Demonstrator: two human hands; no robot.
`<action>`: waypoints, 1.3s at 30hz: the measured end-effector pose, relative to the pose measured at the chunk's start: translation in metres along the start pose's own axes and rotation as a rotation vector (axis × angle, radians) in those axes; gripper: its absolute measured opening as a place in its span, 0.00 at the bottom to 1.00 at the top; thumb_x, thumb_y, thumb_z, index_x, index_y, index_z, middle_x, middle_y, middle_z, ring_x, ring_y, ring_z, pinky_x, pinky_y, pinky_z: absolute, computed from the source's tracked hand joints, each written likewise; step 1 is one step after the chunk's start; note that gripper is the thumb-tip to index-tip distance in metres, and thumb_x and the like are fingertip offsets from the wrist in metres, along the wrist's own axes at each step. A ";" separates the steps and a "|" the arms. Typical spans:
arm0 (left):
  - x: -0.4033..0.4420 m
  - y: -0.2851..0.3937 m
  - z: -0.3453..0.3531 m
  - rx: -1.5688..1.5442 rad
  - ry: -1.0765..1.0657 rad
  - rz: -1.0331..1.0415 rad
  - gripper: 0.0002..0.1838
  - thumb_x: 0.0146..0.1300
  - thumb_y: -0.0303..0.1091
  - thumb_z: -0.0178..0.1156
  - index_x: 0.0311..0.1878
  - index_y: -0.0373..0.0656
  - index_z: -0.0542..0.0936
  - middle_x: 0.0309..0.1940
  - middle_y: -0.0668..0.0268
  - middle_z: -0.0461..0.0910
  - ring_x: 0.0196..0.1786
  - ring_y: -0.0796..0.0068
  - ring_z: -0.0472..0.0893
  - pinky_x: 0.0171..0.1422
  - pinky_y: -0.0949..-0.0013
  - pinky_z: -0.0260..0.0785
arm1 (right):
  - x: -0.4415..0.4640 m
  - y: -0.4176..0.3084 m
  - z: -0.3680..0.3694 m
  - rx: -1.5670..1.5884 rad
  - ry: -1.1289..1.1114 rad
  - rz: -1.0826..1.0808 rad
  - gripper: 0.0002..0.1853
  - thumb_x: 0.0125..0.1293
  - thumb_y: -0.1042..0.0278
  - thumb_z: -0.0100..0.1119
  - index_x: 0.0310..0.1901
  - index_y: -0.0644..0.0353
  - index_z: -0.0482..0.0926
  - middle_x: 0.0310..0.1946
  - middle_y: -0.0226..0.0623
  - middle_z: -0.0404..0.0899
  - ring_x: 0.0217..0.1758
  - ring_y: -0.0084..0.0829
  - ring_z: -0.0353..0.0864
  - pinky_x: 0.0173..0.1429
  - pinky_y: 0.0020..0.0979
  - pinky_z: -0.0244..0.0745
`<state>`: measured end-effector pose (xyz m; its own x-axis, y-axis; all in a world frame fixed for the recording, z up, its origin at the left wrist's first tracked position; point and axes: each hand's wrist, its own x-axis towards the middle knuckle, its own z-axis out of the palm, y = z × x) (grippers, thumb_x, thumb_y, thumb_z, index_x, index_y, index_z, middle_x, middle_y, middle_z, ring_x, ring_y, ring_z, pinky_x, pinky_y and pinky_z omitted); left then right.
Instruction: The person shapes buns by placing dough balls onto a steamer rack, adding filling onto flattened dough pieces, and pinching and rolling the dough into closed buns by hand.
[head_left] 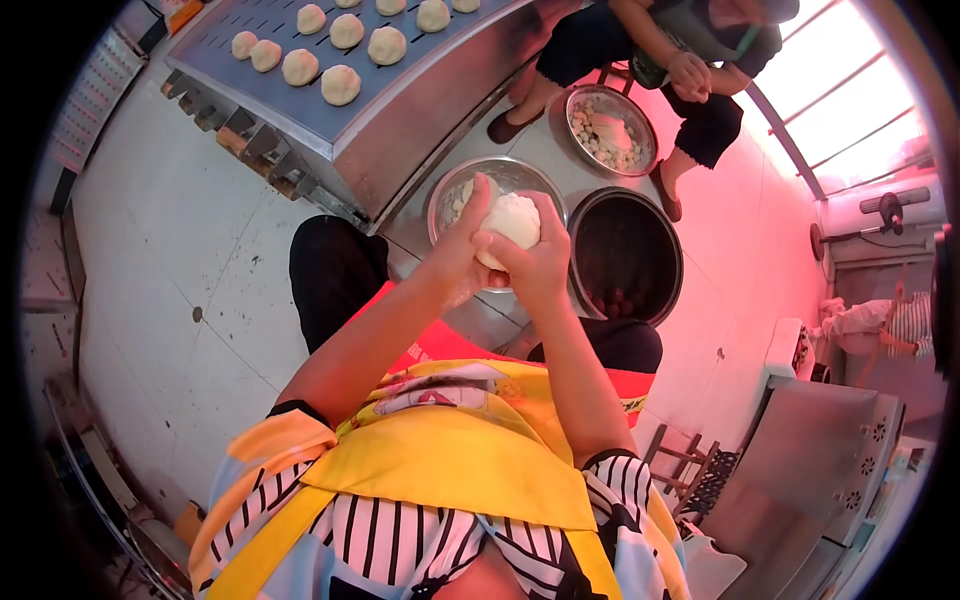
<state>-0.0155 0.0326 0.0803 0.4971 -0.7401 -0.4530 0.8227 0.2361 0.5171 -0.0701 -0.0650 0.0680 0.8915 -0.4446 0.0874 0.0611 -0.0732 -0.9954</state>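
Note:
A pale, rounded dough ball (514, 221) is cupped between both my hands, above a metal bowl (437, 215). My left hand (468, 240) presses its near left side, thumb raised. Wrapped round the right side of the dough is my right hand (543, 255), its thumb across the front. Some pale, lumpy stuff shows in the bowl behind my left hand; the rest of the bowl's inside is hidden by my hands.
Several dough balls (341, 86) sit on a slotted metal surface (290, 105) at upper left. A dark round tub (625, 255) stands right of my bowl. Opposite sits a person (690, 75) beside a bowl of pale pieces (610, 130).

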 end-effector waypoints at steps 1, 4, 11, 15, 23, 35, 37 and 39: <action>-0.003 -0.007 -0.006 0.042 -0.060 -0.015 0.36 0.59 0.77 0.41 0.41 0.51 0.76 0.27 0.72 0.77 0.23 0.78 0.76 0.18 0.77 0.60 | -0.007 -0.002 -0.003 0.055 -0.039 -0.048 0.32 0.42 0.59 0.76 0.49 0.63 0.74 0.37 0.34 0.78 0.40 0.27 0.79 0.46 0.29 0.75; 0.001 -0.011 -0.026 0.142 -0.206 -0.052 0.36 0.58 0.77 0.40 0.42 0.51 0.75 0.27 0.73 0.76 0.23 0.80 0.75 0.17 0.78 0.57 | -0.006 0.001 -0.010 0.220 -0.164 0.020 0.34 0.41 0.59 0.76 0.50 0.62 0.73 0.38 0.35 0.78 0.41 0.27 0.78 0.46 0.30 0.75; -0.004 -0.014 -0.012 0.025 -0.018 0.011 0.35 0.61 0.75 0.37 0.42 0.52 0.75 0.24 0.74 0.75 0.22 0.81 0.75 0.14 0.80 0.55 | -0.011 0.007 -0.007 -0.232 -0.029 -0.069 0.36 0.38 0.60 0.77 0.51 0.61 0.72 0.41 0.37 0.76 0.44 0.28 0.77 0.48 0.31 0.73; -0.002 -0.014 -0.032 0.075 -0.333 -0.093 0.35 0.61 0.76 0.36 0.42 0.53 0.75 0.24 0.75 0.75 0.20 0.82 0.73 0.15 0.82 0.54 | -0.017 0.001 -0.006 0.093 -0.118 0.018 0.36 0.38 0.61 0.78 0.51 0.61 0.72 0.41 0.38 0.75 0.44 0.29 0.76 0.48 0.32 0.73; -0.011 -0.021 -0.031 0.171 -0.231 -0.042 0.37 0.60 0.77 0.35 0.44 0.51 0.75 0.27 0.75 0.76 0.23 0.82 0.73 0.18 0.79 0.58 | -0.024 0.000 -0.011 0.204 -0.224 0.036 0.35 0.39 0.60 0.78 0.50 0.60 0.72 0.43 0.35 0.74 0.46 0.28 0.75 0.49 0.31 0.73; -0.016 -0.030 -0.018 0.060 -0.141 0.056 0.37 0.60 0.76 0.40 0.51 0.52 0.75 0.42 0.71 0.79 0.44 0.74 0.80 0.42 0.65 0.75 | -0.032 0.001 -0.004 -0.139 -0.013 0.002 0.36 0.42 0.58 0.76 0.54 0.59 0.71 0.45 0.38 0.74 0.47 0.30 0.76 0.50 0.33 0.73; -0.014 -0.033 -0.017 0.019 -0.149 0.068 0.37 0.59 0.76 0.41 0.52 0.53 0.75 0.44 0.71 0.79 0.46 0.74 0.80 0.45 0.64 0.75 | -0.031 0.002 -0.011 -0.261 -0.059 -0.136 0.36 0.42 0.58 0.76 0.54 0.59 0.71 0.44 0.38 0.74 0.47 0.32 0.76 0.52 0.34 0.73; -0.007 -0.028 -0.023 -0.020 -0.184 0.004 0.38 0.58 0.77 0.41 0.52 0.52 0.75 0.44 0.71 0.79 0.46 0.73 0.81 0.46 0.63 0.75 | -0.029 -0.002 -0.014 -0.188 -0.129 -0.136 0.37 0.42 0.57 0.76 0.54 0.59 0.71 0.44 0.39 0.75 0.48 0.35 0.76 0.53 0.36 0.72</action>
<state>-0.0362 0.0457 0.0524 0.4431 -0.8414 -0.3095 0.8269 0.2503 0.5036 -0.1020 -0.0644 0.0680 0.9313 -0.3029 0.2025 0.1107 -0.2943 -0.9493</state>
